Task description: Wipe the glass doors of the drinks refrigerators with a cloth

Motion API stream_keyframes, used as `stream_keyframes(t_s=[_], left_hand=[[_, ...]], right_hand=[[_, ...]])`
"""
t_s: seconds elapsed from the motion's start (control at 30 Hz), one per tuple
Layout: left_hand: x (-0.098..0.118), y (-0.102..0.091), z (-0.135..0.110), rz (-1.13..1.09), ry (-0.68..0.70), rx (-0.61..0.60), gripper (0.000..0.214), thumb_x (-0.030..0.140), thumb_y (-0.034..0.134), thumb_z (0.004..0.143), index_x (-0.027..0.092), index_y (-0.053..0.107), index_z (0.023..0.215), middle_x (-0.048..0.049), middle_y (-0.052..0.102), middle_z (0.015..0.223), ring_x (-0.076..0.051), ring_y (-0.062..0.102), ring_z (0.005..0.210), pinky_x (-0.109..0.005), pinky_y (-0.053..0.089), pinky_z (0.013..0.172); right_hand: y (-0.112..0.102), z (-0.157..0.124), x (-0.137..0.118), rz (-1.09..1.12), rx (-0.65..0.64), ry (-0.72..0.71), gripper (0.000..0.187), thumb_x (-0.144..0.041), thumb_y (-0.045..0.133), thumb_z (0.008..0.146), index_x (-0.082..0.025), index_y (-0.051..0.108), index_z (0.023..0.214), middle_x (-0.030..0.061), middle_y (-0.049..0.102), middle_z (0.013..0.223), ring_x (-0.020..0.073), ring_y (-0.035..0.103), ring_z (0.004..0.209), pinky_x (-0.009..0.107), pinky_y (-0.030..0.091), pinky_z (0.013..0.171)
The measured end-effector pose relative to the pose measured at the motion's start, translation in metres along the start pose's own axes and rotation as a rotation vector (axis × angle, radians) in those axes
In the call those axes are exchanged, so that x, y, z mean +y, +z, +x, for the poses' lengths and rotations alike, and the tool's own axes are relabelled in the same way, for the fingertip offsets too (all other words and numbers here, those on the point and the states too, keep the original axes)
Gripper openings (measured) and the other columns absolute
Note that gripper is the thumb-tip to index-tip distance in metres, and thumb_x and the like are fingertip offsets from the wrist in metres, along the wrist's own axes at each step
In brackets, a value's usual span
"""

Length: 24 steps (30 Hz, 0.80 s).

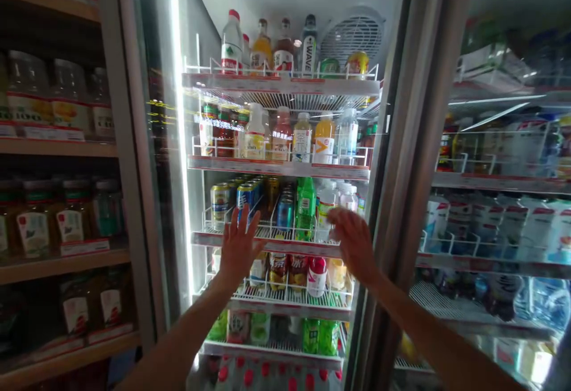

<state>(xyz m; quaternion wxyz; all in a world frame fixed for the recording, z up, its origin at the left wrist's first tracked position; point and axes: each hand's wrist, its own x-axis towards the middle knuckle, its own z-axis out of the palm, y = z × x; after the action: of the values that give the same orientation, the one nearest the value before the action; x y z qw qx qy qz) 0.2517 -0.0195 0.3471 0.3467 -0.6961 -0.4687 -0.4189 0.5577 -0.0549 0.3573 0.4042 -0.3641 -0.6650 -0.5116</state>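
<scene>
My left hand (239, 249) is raised with its fingers spread, in front of the middle shelf (307, 249) of an upright drinks fridge. It holds nothing, and blue cans (245, 194) show just behind its fingertips. On the right, my right hand (355, 242) is lifted at the same height, its slightly bent and blurred fingers pointing left, with no item visible in it. Nearest to it are pale-capped clear bottles (328, 200). Between the hands stand a green bottle (306, 207) and a blue can (285, 211). Whether either hand touches the shelf I cannot tell.
Upper shelves hold a red-capped water bottle (231, 43) and an orange drink bottle (324, 138). Below are a pink-topped bottle (316, 277) and green packs (328, 336). The metal door frame (414, 141) borders the right; wooden shelving (57, 146) with bottles stands left.
</scene>
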Motion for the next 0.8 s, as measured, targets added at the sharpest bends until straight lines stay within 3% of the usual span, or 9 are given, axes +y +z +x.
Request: stream_keyframes(t_s=[0.1, 0.3, 0.33, 0.43, 0.5, 0.67, 0.7, 0.8], left_hand=[[0.001, 0.001, -0.004, 0.008, -0.003, 0.002, 0.070, 0.047, 0.048, 0.086, 0.026, 0.016, 0.145, -0.0109, 0.017, 0.152, -0.031, 0.013, 0.140, -0.055, 0.029, 0.107], [0.002, 0.004, -0.010, 0.002, -0.018, 0.005, 0.068, 0.049, 0.045, 0.087, 0.025, 0.018, 0.145, -0.0122, 0.019, 0.152, -0.032, 0.013, 0.140, -0.056, 0.030, 0.106], [0.002, 0.004, -0.012, 0.000, -0.015, 0.003, 0.068, 0.050, 0.045, 0.087, 0.024, 0.020, 0.145, -0.0127, 0.019, 0.152, -0.032, 0.012, 0.140, -0.055, 0.029, 0.106], [0.001, 0.005, -0.022, -0.008, 0.002, -0.019, 0.066, 0.050, 0.046, 0.087, 0.022, 0.025, 0.143, -0.0133, 0.021, 0.151, -0.030, 0.012, 0.141, -0.052, 0.028, 0.107], [0.000, 0.005, -0.031, -0.003, 0.020, -0.037, 0.063, 0.048, 0.046, 0.087, 0.021, 0.029, 0.141, -0.0135, 0.024, 0.150, -0.030, 0.013, 0.140, -0.051, 0.028, 0.108], [-0.015, 0.004, -0.051, 0.014, 0.048, -0.111, 0.057, 0.039, 0.053, 0.086, 0.026, 0.035, 0.139, -0.0100, 0.028, 0.149, -0.028, 0.018, 0.139, -0.052, 0.023, 0.110], [-0.021, 0.003, -0.054, 0.013, 0.048, -0.127, 0.057, 0.037, 0.055, 0.085, 0.028, 0.036, 0.138, -0.0092, 0.028, 0.149, -0.029, 0.019, 0.139, -0.052, 0.022, 0.110], [-0.044, 0.000, -0.062, 0.012, 0.053, -0.156, 0.059, 0.035, 0.059, 0.082, 0.030, 0.038, 0.137, -0.0087, 0.027, 0.149, -0.030, 0.018, 0.139, -0.055, 0.020, 0.110]], right_hand=[[-0.001, -0.028, -0.016, 0.076, -0.144, -0.204, 0.052, -0.008, 0.040, 0.087, -0.025, 0.041, 0.136, 0.0011, 0.042, 0.143, 0.0191, 0.028, 0.137, 0.043, 0.031, 0.111], [0.006, 0.006, -0.003, 0.051, -0.018, 0.091, 0.057, -0.014, 0.041, 0.089, -0.020, 0.028, 0.144, 0.0089, 0.036, 0.146, 0.0263, 0.014, 0.142, 0.054, 0.022, 0.112], [0.007, 0.002, -0.008, 0.069, -0.027, 0.047, 0.056, -0.013, 0.040, 0.088, -0.020, 0.030, 0.143, 0.0078, 0.036, 0.146, 0.0249, 0.013, 0.142, 0.053, 0.021, 0.113], [0.006, -0.029, -0.033, 0.165, -0.133, -0.263, 0.047, -0.008, 0.040, 0.087, -0.020, 0.046, 0.132, 0.0020, 0.041, 0.143, 0.0177, 0.017, 0.141, 0.043, 0.019, 0.116], [0.005, -0.040, -0.043, 0.186, -0.173, -0.347, 0.042, -0.008, 0.040, 0.087, -0.020, 0.054, 0.125, 0.0001, 0.046, 0.140, 0.0156, 0.019, 0.140, 0.040, 0.016, 0.117], [0.015, 0.000, -0.052, 0.051, -0.077, 0.019, 0.042, -0.014, 0.043, 0.089, -0.015, 0.048, 0.130, 0.0105, 0.045, 0.140, 0.0217, 0.011, 0.142, 0.050, 0.017, 0.114], [0.019, 0.006, -0.060, 0.050, -0.068, 0.039, 0.042, -0.015, 0.043, 0.089, -0.015, 0.047, 0.131, 0.0110, 0.044, 0.140, 0.0219, 0.010, 0.142, 0.051, 0.017, 0.114], [0.030, 0.005, -0.098, 0.131, -0.139, -0.173, 0.040, -0.011, 0.040, 0.089, -0.019, 0.052, 0.126, 0.0035, 0.047, 0.139, 0.0182, 0.012, 0.142, 0.045, 0.014, 0.116]])
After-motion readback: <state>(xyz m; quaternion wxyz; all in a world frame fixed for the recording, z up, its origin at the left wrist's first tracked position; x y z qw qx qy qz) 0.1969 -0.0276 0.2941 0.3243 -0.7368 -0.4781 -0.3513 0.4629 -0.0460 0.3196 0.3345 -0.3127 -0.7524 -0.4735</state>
